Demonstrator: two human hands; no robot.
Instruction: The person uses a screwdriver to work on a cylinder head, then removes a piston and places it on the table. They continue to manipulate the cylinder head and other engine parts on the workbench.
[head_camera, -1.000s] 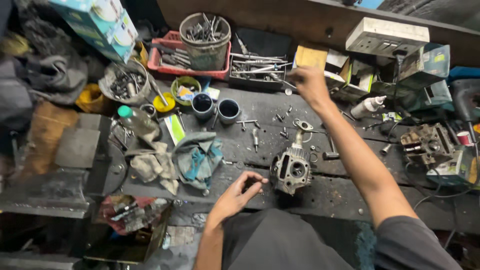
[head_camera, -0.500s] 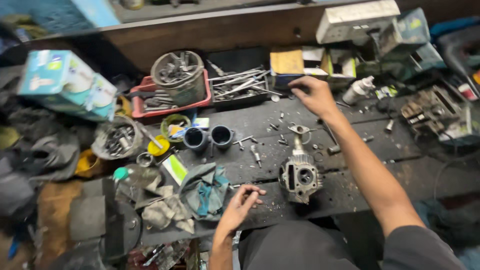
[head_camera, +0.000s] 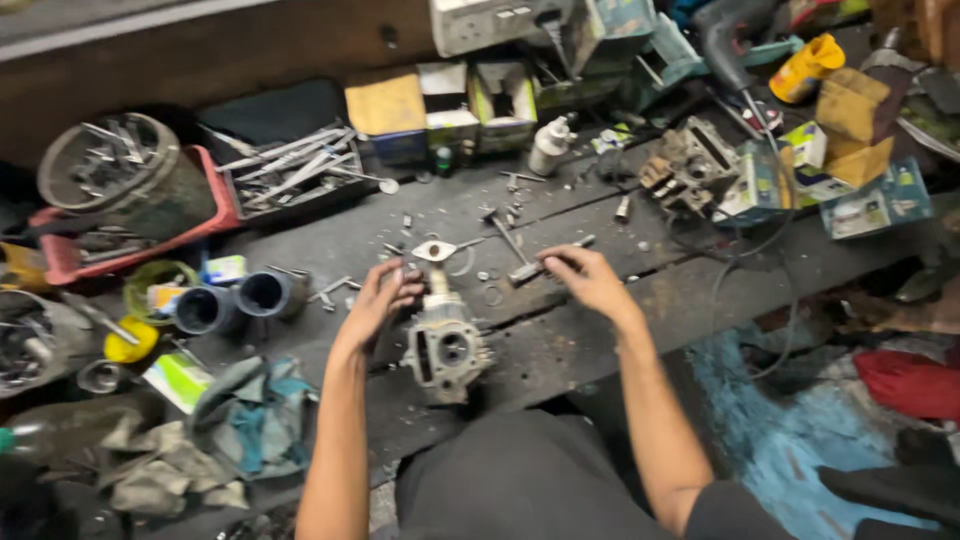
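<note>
Nearest you, a crumpled teal and grey rag (head_camera: 245, 425) lies at the near left edge of the table (head_camera: 600, 330). The engine casting (head_camera: 445, 345) sits on the table directly ahead of you, between your forearms. Its long axis runs near to far: the face with the round bore points toward you, and the narrow neck points away, ending at a small flanged plate (head_camera: 435, 251).

Your left hand (head_camera: 380, 297) rests against the left upper side of the engine casting, fingers curled loosely, not clamped around it. Your right hand (head_camera: 585, 280) lies just right of it, fingers bent down onto a small hammer-like tool (head_camera: 518, 255); a full grip cannot be confirmed.

Farther left stand two dark cylinders (head_camera: 235, 300), open ends toward you. Beyond, a tray of wrenches (head_camera: 290, 170) and a red basket (head_camera: 130, 225) hold tools.
</note>
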